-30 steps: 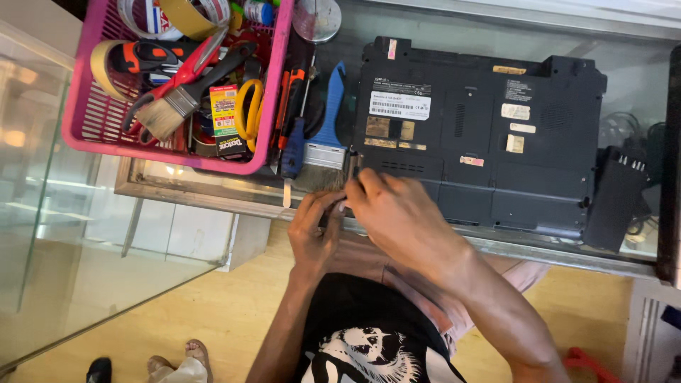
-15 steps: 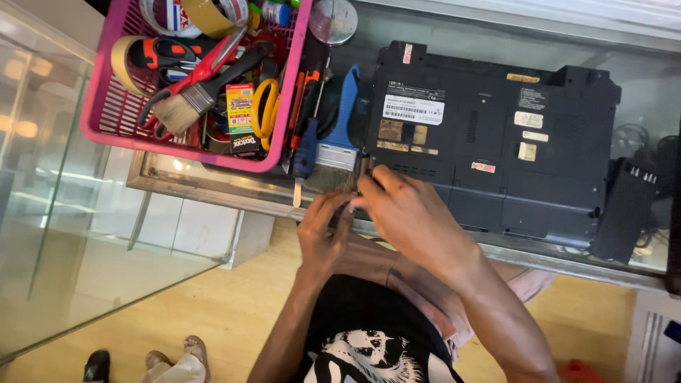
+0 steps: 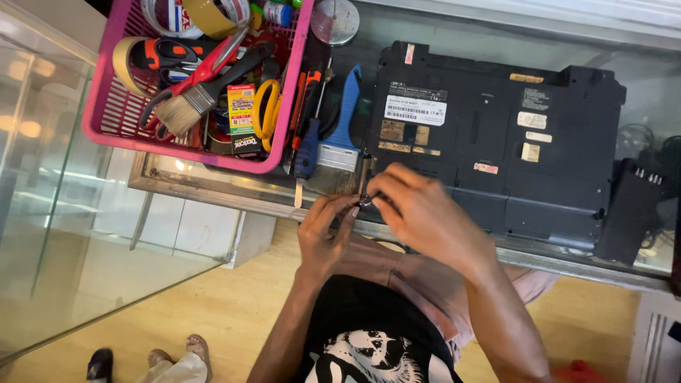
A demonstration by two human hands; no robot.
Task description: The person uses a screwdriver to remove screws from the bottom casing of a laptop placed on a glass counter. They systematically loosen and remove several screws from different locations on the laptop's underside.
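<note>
A black laptop lies upside down on the glass counter, its underside showing several stickers. My left hand and my right hand meet at the laptop's near left corner. The fingertips of both pinch a small dark part there, from which a thin dark shaft rises along the laptop's edge. What the part is cannot be made out. My forearms come up from the bottom of the view over a black printed shirt.
Left of the laptop stands a pink basket holding tape rolls, scissors and a paintbrush. A blue-handled scraper and screwdrivers lie between them. A black block sits at the laptop's right. Another person's feet are on the floor below.
Both hands stay pinched together at the laptop's corner, with small finger movements. The view has shifted a little, so the basket and the laptop sit lower and further right.
</note>
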